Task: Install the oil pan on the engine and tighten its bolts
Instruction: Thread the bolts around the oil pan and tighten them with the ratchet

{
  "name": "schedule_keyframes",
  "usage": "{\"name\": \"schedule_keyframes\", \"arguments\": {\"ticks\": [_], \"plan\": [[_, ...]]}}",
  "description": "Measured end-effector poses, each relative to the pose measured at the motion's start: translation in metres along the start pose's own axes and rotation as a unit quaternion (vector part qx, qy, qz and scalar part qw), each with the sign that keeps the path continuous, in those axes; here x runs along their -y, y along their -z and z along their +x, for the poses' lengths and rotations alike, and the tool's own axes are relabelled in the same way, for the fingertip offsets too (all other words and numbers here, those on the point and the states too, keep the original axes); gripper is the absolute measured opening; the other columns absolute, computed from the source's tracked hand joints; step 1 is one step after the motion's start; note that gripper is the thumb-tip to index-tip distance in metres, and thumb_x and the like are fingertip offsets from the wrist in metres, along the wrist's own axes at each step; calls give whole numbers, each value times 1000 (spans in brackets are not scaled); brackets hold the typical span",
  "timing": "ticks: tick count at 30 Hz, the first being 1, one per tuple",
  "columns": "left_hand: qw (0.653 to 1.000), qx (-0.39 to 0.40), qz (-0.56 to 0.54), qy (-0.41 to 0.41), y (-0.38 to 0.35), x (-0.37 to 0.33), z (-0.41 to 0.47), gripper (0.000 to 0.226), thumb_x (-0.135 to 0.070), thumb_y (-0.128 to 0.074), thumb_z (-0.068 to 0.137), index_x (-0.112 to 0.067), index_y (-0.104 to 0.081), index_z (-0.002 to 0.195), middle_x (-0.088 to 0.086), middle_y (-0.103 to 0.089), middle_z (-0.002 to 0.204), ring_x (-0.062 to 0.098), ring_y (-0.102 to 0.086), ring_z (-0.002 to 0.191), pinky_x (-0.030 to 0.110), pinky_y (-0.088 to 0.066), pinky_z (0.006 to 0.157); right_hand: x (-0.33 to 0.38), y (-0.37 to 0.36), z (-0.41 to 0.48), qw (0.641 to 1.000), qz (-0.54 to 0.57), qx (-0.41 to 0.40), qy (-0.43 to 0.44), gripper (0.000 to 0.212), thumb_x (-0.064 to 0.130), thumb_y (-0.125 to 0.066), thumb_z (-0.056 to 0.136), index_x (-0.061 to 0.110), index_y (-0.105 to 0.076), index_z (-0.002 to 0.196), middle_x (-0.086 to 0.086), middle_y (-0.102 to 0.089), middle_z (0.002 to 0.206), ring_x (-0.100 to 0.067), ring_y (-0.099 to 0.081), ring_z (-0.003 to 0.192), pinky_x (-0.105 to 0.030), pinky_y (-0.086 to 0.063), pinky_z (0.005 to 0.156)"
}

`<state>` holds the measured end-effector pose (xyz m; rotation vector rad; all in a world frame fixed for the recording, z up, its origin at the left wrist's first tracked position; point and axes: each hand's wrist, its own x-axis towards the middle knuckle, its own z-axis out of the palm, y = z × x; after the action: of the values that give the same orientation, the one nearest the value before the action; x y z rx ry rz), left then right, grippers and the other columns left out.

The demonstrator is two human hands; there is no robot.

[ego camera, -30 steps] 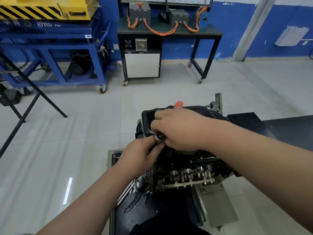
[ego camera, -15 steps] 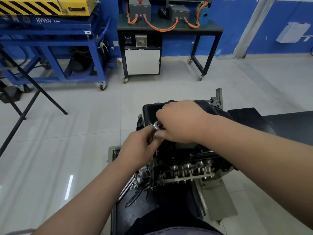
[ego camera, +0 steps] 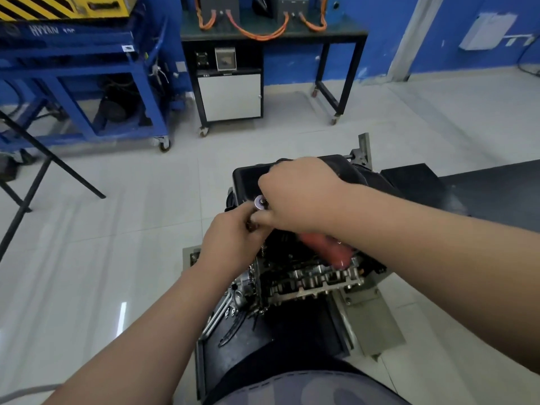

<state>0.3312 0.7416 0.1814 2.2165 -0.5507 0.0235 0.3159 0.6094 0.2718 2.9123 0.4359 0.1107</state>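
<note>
the right hand [ego camera: 301, 194] was curled over a ratchet [ego camera: 259, 202], its fingers wrapped round the tool close to the round silver head, which showed at the left edge of the fist. the ratchet's red handle [ego camera: 327, 248] stuck out below the wrist, slanting toward the near right across the engine. the left hand [ego camera: 233, 241] came up from the near left with its fingers bunched and pinched the tool just under the head, touching the right hand's thumb; what exactly the fingertips held there was hidden.

both hands sat over the oil pan [ego camera: 248, 179], a black box-like shell with rounded corners and a dull sheen, lying on top of the engine [ego camera: 309, 276]. its far-left corner and left wall were plain to see, while the right hand covered much of its top. below the pan the engine's near face showed bare grey metal with a row of ribbed saddles.

the engine stood on a stand with a black tray [ego camera: 233, 355] at the near side, where a chrome wrench [ego camera: 216, 314] lay at the left. pale floor tiles [ego camera: 117, 229] spread all around. far off stood a black counter [ego camera: 344, 32] carrying boxes joined by orange cables [ego camera: 257, 33], and to its left a blue cart [ego camera: 87, 54].
</note>
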Motion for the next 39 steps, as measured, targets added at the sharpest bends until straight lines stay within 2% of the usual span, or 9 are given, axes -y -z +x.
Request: {"name": "schedule_keyframes", "arguments": {"ticks": [3, 9, 13, 16, 22, 28, 31, 34, 39], "plan": [[1000, 0, -9, -4, -2, 4, 3, 30, -11, -55, 77, -23, -42, 53, -4, -48, 47, 12, -39, 47, 26, -31, 44, 5, 0, -5, 995, 50, 25, -80, 48, 60, -51, 78, 21, -38, 54, 3, -40, 57, -14, -38, 48, -24, -22, 46], [991, 81, -34, -103, 2, 8, 1, 33, -36, -51, 91, -37, -40, 60, -10, -42, 49, 8, -33, 46, 20, -25, 44, -16, 4, -4, 994, 21, 36, 105, 23, 36, -53, 84, 22, -58, 101, 0, -54, 98, -23, -57, 89, -33, -40, 66], [999, 31, 11, -22, -3, 3, 3, 23, -28, -54, 82, -39, -42, 64, -11, -49, 50, 9, -43, 50, 29, -34, 47, -2, -2, -8, 999, 27, 8, -45, 43, 57, -46, 83, 21, -48, 60, 4, -45, 61, -17, -47, 55, -25, -23, 47], [1000, 20, 14, -18, -3, 3, 5, 26, -21, -54, 78, -32, -41, 58, -10, -46, 47, 9, -42, 47, 27, -30, 45, 1, -1, -9, 994, 69, 28, -84, 51, 63, -46, 81, 21, -40, 54, 3, -41, 57, -13, -37, 48, -24, -22, 45], [993, 56, 16, -105, 2, 5, 0, 35, -30, -53, 91, -39, -35, 63, -8, -41, 46, 10, -38, 46, 27, -29, 46, -17, 4, -5, 996, 37, 42, 68, 23, 36, -54, 85, 23, -55, 104, 1, -53, 102, -21, -55, 91, -34, -35, 67], [999, 21, 19, -23, -5, 3, 5, 34, -17, -54, 79, -32, -37, 52, -8, -44, 44, 8, -36, 43, 26, -26, 44, 2, -2, -9, 994, 53, 14, -98, 44, 56, -49, 80, 21, -37, 55, 3, -41, 59, -13, -34, 48, -24, -23, 46], [994, 75, -20, -75, -2, 4, 7, 37, -26, -55, 89, -37, -42, 56, -11, -44, 48, 9, -34, 45, 19, -23, 44, -7, 2, -4, 999, 25, 45, -3, 27, 43, -53, 83, 21, -49, 68, 3, -52, 74, -15, -45, 57, -27, -28, 48], [990, 99, 5, -105, -1, 3, 9, 32, -35, -52, 91, -37, -40, 62, -10, -46, 50, 10, -36, 45, 25, -27, 45, -22, 5, -2, 994, 28, 67, 81, 17, 31, -55, 84, 23, -54, 99, 1, -51, 101, -20, -53, 89, -36, -43, 68], [999, 28, 18, -14, -3, 0, 12, 15, -34, -49, 77, -30, -43, 64, -7, -50, 52, 12, -44, 50, 29, -35, 47, -9, -2, -2, 998, 16, 29, -57, 46, 59, -47, 82, 21, -43, 58, 2, -46, 64, -13, -39, 51, -25, -23, 46]]}}
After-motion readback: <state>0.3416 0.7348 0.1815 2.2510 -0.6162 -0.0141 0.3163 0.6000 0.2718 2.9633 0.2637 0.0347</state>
